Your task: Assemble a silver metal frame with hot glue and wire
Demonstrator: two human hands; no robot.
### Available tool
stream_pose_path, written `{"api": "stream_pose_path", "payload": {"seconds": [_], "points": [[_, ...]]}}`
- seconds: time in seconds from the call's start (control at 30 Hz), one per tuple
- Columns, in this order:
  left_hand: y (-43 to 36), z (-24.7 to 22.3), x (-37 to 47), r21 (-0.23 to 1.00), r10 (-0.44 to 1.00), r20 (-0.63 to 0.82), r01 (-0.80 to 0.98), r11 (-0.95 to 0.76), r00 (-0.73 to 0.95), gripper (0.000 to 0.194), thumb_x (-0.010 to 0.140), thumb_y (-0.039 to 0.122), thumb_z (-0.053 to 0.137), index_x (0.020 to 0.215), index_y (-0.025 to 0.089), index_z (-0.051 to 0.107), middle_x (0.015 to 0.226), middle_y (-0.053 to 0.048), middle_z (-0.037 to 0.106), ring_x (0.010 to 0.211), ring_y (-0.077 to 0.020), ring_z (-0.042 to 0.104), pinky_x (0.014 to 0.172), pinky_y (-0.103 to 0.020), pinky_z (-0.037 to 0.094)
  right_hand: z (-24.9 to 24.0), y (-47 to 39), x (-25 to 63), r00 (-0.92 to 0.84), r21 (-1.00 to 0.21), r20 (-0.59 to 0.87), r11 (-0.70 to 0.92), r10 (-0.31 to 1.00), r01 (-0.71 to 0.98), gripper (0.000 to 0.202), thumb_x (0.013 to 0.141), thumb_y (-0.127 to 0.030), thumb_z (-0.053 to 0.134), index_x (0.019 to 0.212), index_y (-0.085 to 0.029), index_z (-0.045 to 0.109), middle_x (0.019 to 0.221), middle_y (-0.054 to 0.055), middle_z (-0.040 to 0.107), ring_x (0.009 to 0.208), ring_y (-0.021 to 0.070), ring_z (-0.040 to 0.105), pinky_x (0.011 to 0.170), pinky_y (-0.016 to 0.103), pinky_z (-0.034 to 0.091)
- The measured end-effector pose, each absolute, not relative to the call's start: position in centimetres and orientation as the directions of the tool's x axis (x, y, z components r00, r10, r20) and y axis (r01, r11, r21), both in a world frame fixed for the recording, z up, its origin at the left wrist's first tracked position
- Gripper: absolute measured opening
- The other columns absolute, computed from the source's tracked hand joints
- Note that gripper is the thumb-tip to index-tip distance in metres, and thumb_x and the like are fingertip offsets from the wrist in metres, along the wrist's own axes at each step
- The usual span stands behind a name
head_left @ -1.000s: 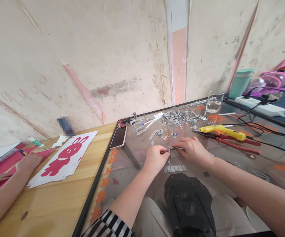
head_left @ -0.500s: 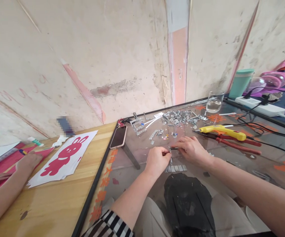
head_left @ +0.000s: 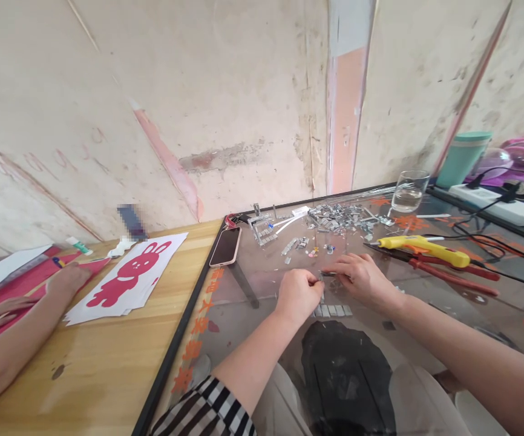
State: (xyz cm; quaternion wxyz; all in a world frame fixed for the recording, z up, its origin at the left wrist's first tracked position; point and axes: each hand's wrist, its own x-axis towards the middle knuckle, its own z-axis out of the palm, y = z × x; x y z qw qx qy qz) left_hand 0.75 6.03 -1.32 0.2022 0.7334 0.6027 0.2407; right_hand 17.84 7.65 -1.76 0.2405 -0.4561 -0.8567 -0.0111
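Note:
My left hand is closed in a pinch over the glass-topped table, its thumb and forefinger at something too small to make out. Close beside it, my right hand pinches a thin grey metal-looking piece, and the fingertips of both hands almost meet. Just below them lies a row of flat silver-grey pieces set side by side. Beyond the hands is a heap of similar small grey pieces, with a few tiny coloured bits in front of it.
A yellow glue gun and red-handled pliers lie on the right, near a glass of water and a power strip. A phone rests at left. Another person's hand is over red paper beside a rabbit cutout.
The camera view has turned a little left, so the scene sits further right in the picture. Both hands keep nearly the same pinch above the table.

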Motion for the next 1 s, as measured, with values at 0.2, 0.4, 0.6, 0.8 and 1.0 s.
{"api": "stream_pose_path", "payload": {"seconds": [0.2, 0.4, 0.6, 0.8, 1.0], "points": [[5.99, -1.01, 0.72, 0.593, 0.982, 0.085, 0.783, -0.188, 0.171, 0.023, 0.073, 0.026, 0.05, 0.062, 0.018, 0.068, 0.051, -0.002, 0.062, 0.052, -0.012, 0.053, 0.054, -0.022, 0.035, -2.02, 7.73, 17.81, -0.463, -0.205, 0.429, 0.582, 0.776, 0.787, 0.032, 0.081, -0.014, 0.043, 0.096, -0.03, 0.067, 0.09, 0.002, 0.068, 0.083, 0.0161, 0.057, 0.071, 0.029, 0.032], [6.07, -0.97, 0.81, 0.623, 0.987, 0.039, 0.768, -0.146, 0.156, 0.022, 0.073, 0.026, 0.051, 0.065, 0.017, 0.07, 0.054, -0.004, 0.063, 0.055, -0.0129, 0.056, 0.055, -0.021, 0.037, -2.11, 7.77, 17.84, -0.468, -0.197, 0.426, 0.584, 0.775, 0.788, 0.031, 0.083, -0.015, 0.043, 0.095, -0.031, 0.067, 0.089, 0.002, 0.068, 0.082, 0.0154, 0.057, 0.07, 0.029, 0.032], [6.02, -0.74, 0.85, 0.64, 0.99, 0.013, 0.76, -0.114, 0.137, 0.022, 0.073, 0.028, 0.053, 0.063, 0.018, 0.07, 0.054, -0.004, 0.064, 0.055, -0.013, 0.057, 0.054, -0.021, 0.038, -2.01, 7.75, 17.89, -0.475, -0.187, 0.42, 0.586, 0.773, 0.789, 0.03, 0.082, -0.016, 0.045, 0.095, -0.031, 0.067, 0.09, 0.002, 0.068, 0.084, 0.0154, 0.056, 0.071, 0.029, 0.032], [5.9, -0.46, 0.94, 0.63, 0.995, -0.008, 0.773, -0.074, 0.101, 0.022, 0.072, 0.03, 0.054, 0.063, 0.019, 0.07, 0.053, -0.004, 0.064, 0.056, -0.0135, 0.058, 0.054, -0.021, 0.038, -1.79, 7.58, 17.82, -0.475, -0.178, 0.424, 0.586, 0.771, 0.791, 0.028, 0.082, -0.017, 0.047, 0.095, -0.031, 0.068, 0.088, 0.002, 0.068, 0.084, 0.0157, 0.056, 0.071, 0.029, 0.031], [6.06, -0.83, 0.88, 0.651, 0.99, 0.021, 0.749, -0.121, 0.141, 0.023, 0.073, 0.029, 0.052, 0.063, 0.018, 0.07, 0.053, -0.003, 0.063, 0.054, -0.0128, 0.057, 0.055, -0.021, 0.039, -2.25, 7.88, 17.96, -0.461, -0.197, 0.432, 0.58, 0.775, 0.791, 0.031, 0.08, -0.014, 0.046, 0.096, -0.032, 0.066, 0.094, 0.001, 0.068, 0.087, 0.017, 0.057, 0.074, 0.031, 0.034]]}}
